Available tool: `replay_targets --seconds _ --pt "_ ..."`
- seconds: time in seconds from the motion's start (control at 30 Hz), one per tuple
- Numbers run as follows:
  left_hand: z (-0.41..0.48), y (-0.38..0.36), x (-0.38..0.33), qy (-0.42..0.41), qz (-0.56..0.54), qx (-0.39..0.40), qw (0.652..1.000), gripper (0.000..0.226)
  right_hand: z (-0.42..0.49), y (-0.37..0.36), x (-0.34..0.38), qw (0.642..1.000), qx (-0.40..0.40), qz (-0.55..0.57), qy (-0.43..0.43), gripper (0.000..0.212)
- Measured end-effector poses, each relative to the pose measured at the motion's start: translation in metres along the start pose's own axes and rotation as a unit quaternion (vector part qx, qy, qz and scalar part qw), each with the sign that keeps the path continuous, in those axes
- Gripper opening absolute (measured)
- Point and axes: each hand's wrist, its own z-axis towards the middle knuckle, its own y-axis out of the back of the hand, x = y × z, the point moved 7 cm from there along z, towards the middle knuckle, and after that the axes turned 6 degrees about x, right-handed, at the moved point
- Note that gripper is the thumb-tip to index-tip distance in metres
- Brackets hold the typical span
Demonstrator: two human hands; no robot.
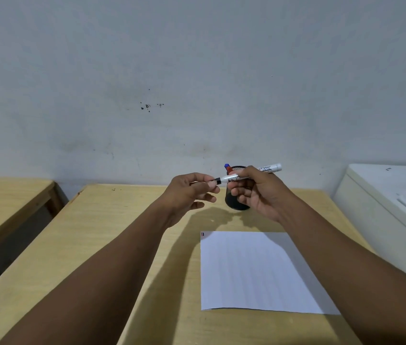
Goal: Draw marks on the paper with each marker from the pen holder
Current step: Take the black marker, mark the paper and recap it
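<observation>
Gripping the marker (pixel 246 174) in my right hand (pixel 256 192), its long axis runs 9 to 3 o'clock; my left hand (pixel 192 192) pinches the cap end (pixel 218 181), paper (pixel 259 270) at 6 o'clock.

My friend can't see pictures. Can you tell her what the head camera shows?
Two bare hands hold a white marker above a wooden table: the right hand grips its barrel, the left hand pinches its black cap end. Behind stands a black mesh pen holder; nearer lies a white paper.

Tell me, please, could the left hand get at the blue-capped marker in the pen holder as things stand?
Probably not freely: the left hand is pinching the cap end of the white marker, which crosses in front of the blue-capped marker.
</observation>
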Motion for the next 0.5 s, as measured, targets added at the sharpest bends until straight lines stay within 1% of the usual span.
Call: replay_targets --seconds 0.1,0.17,0.2,0.27,0.33,0.37,0.43,0.5 --pt "0.005 -0.002 -0.002 -0.021 0.007 -0.014 1.000 0.008 0.002 -0.002 -0.003 1.000 0.011 0.016 0.002 0.012" --pt "0.008 -0.002 -0.005 -0.037 0.014 -0.031 0.999 0.006 0.004 -0.001 -0.004 1.000 0.014 0.026 -0.004 0.014" --pt "0.010 -0.001 -0.008 -0.044 0.023 -0.043 0.998 0.006 0.005 0.000 -0.003 1.000 0.016 0.014 -0.012 0.018" --pt "0.012 0.002 -0.014 -0.060 0.044 -0.074 0.994 0.007 0.007 0.004 0.001 0.997 0.008 -0.067 -0.043 0.037" --pt "0.016 0.007 -0.023 -0.081 0.068 -0.109 0.988 0.009 0.008 0.012 0.011 0.979 -0.009 -0.186 -0.079 0.056" --pt "0.018 0.009 -0.028 -0.091 0.087 -0.125 0.984 0.010 0.008 0.018 0.017 0.967 -0.021 -0.235 -0.091 0.061" --pt "0.022 0.012 -0.039 -0.109 0.137 -0.149 0.973 0.012 0.008 0.032 0.031 0.948 -0.050 -0.300 -0.096 0.061" --pt "0.027 0.011 -0.048 -0.122 0.186 -0.169 0.960 0.013 0.008 0.044 0.044 0.934 -0.076 -0.340 -0.080 0.050"
